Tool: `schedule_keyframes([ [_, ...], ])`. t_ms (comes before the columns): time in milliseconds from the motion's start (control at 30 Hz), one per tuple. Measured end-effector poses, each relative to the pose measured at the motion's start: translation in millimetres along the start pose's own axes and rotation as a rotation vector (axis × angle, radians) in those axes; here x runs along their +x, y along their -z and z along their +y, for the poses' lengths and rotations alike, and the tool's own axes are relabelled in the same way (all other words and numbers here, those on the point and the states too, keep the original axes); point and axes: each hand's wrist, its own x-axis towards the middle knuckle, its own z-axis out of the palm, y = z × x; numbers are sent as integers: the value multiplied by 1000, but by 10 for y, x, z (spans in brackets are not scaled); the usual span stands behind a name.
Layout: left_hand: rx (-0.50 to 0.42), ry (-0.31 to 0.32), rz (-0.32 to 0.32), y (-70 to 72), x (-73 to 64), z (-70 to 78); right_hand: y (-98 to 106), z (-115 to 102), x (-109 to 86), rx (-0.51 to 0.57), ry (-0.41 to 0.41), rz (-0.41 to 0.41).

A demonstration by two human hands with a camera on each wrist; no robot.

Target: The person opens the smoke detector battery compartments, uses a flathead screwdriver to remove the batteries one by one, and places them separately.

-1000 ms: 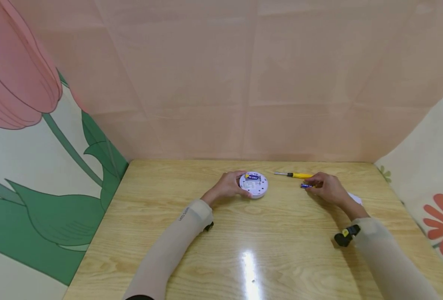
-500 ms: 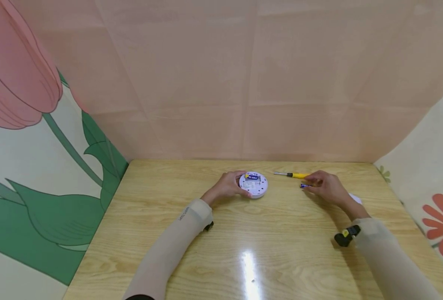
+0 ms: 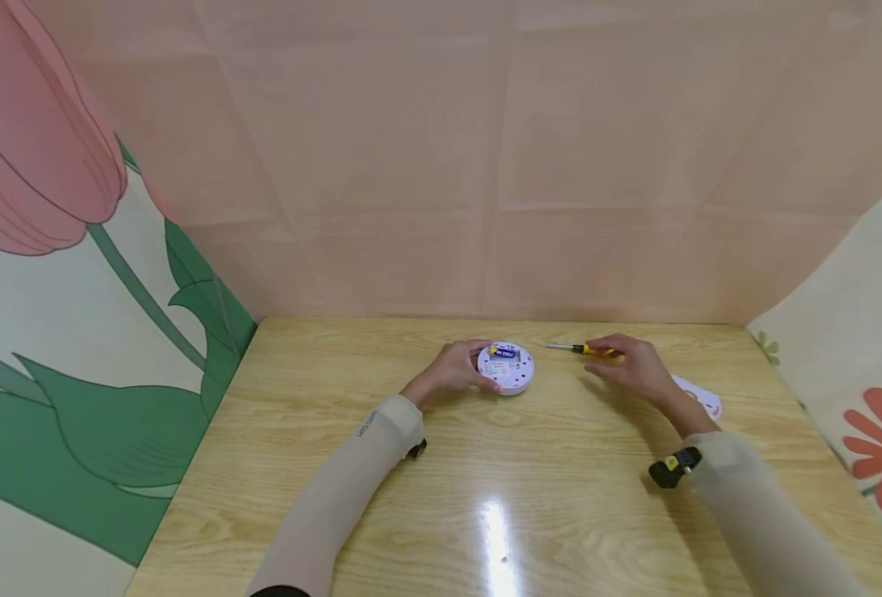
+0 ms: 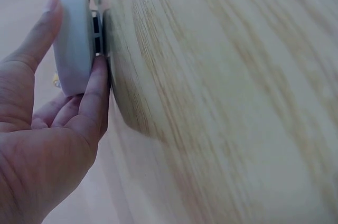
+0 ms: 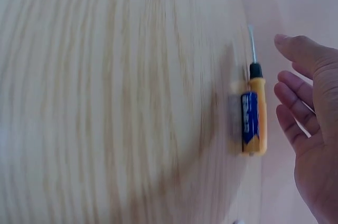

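My left hand (image 3: 456, 367) grips a round white smoke alarm (image 3: 506, 380) by its left edge, thumb on one side and fingers on the other. Its battery side faces up, with a blue battery (image 3: 504, 352) at the compartment. In the left wrist view, dark slots show on the alarm's (image 4: 74, 39) underside, close over the table. My right hand (image 3: 635, 371) hovers with loosely spread fingers and holds nothing. Beside it in the right wrist view, a second blue battery (image 5: 250, 121) lies against the yellow handle of a screwdriver (image 5: 256, 71).
A white plate (image 3: 705, 400) with openings lies on the wooden table (image 3: 575, 497) at the right, partly behind my right forearm. A beige backdrop (image 3: 441, 207) rises along the table's far edge, with flower-printed panels on both sides.
My right hand has let go of the second battery and shifted slightly left and up, over the screwdriver. More of the white plate shows. My left hand and the smoke alarm stay put.
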Motion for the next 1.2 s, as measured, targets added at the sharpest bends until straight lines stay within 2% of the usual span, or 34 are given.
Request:
schedule_keyframes([
  [300,-16,-3,0,-5,18,-21,-149,-182,90,83,34,8],
  [800,-6,-2,1,-5,18,5,-332,-445,258,137,84,3],
  [1000,-13,-1,-2,-7,20,2,-395,-536,322,168,68,-16],
  [1200,-8,-4,-4,-1,15,4,-459,-630,411,183,103,-38],
])
